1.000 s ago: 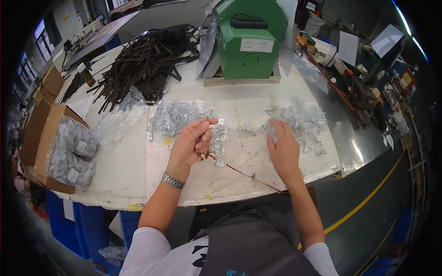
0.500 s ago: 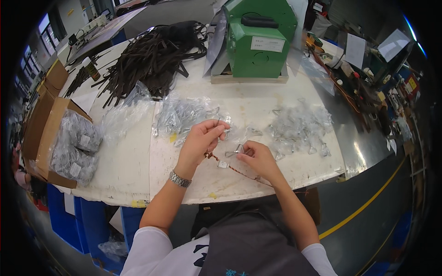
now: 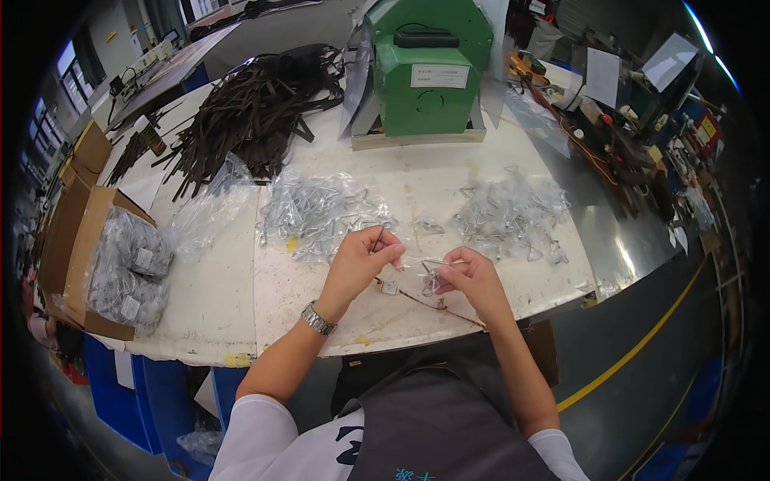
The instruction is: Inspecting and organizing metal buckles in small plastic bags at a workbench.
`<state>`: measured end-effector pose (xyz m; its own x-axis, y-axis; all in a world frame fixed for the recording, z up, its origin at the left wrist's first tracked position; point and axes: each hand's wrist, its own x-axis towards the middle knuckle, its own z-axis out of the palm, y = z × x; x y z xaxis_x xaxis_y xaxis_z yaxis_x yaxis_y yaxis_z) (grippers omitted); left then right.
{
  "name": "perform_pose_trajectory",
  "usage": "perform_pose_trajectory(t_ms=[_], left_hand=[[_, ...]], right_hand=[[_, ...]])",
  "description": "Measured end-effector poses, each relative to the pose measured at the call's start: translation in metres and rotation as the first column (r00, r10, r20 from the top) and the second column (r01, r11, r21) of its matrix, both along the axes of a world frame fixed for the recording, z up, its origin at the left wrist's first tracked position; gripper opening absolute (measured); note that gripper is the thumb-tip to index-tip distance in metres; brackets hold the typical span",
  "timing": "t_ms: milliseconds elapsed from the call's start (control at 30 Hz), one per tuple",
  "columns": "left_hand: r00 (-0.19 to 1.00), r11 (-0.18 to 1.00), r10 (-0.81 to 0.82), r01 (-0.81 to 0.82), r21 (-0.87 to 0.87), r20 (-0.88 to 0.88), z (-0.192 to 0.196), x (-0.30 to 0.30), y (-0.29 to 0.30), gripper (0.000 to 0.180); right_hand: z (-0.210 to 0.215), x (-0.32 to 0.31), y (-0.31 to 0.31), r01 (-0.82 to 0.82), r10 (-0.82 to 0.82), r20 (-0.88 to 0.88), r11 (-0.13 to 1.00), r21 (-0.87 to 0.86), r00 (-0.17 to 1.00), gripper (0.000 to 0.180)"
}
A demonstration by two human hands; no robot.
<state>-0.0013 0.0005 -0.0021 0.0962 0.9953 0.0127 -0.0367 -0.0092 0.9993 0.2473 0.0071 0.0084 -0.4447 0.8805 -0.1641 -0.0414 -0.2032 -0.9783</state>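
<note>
On my far left, a box (image 3: 79,240) sits on the surface (image 3: 212,301), holding clear bags (image 3: 128,272) with white labels. Below, blue bins (image 3: 120,393) stand under the edge. Behind the box, a small dark bottle (image 3: 150,136) stands upright near a big heap of dark straps (image 3: 249,112). In front of the straps lies a crumpled clear sheet (image 3: 208,212), and to its right spreads the left pile (image 3: 309,212), bent metal pieces mixed with clear plastic.

My left hand (image 3: 370,255), a watch (image 3: 318,318) on its wrist, is raised just in front of that pile, thumb and forefinger pinching a thin dark rod (image 3: 378,237) that points up. Just below those fingers hangs a small pale tag (image 3: 389,287) on a reddish cord (image 3: 421,301), which runs down to the right toward the front edge. Further back, past the piles, stands a green machine (image 3: 425,100) with a black handle.

Facing my left hand, my right hand (image 3: 473,280) pinches a bent metal loop (image 3: 431,279) between thumb and fingers; I can't tell whether the loop touches the clear plastic between my hands. Beyond my right hand is the right pile (image 3: 513,216), more metal pieces in plastic. On the floor at far right runs a yellow line (image 3: 626,361).
</note>
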Motion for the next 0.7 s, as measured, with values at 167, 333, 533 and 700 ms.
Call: perform_pose_trajectory(t_ms=[167, 333, 533, 700], left_hand=[[0.999, 0.997, 0.044, -0.042, -0.071, 0.019, 0.008, 0.009, -0.008, 0.013], [0.984, 0.991, -0.05, 0.07, -0.113, 0.173, 0.003, 0.009, -0.007, 0.016], [0.936, 0.966, -0.138, 0.198, -0.163, 0.323, -0.008, 0.013, -0.008, 0.02], [0.915, 0.938, -0.148, 0.251, -0.241, 0.375, 0.004, 0.023, -0.014, 0.025]], right_hand=[[0.0, -0.005, 0.006, 0.32, -0.316, -0.05, 0.937, 0.142, 0.947, 0.012], [0.009, -0.006, 0.008, 0.267, -0.305, 0.036, 0.878, 0.397, 0.952, 0.01], [0.021, -0.02, 0.006, 0.234, -0.417, 0.143, 0.726, 0.647, 0.898, 0.011], [0.022, -0.019, 0.007, 0.151, -0.449, 0.264, 0.699, 0.699, 0.854, 0.012]])
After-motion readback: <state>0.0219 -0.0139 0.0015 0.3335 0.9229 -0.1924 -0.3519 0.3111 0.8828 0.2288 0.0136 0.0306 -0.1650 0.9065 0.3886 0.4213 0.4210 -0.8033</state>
